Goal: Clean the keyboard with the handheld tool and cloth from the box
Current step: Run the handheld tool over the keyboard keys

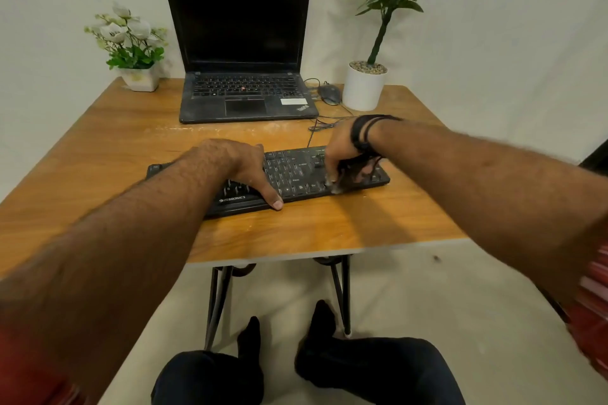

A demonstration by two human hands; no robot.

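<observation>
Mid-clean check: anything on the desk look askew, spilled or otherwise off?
The keyboard lies askew, its right end angled toward the laptop. Pale streaks mark the table between them, and the laptop's palm rest looks dusty. Nothing looks spilled or broken.

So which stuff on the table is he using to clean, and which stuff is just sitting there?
For the job:
keyboard
left hand, laid on the keyboard
right hand, fingers down at the keys; whatever it holds is too blurred to tell

Just sitting there:
laptop
mouse
flower pot
tall plant
</observation>
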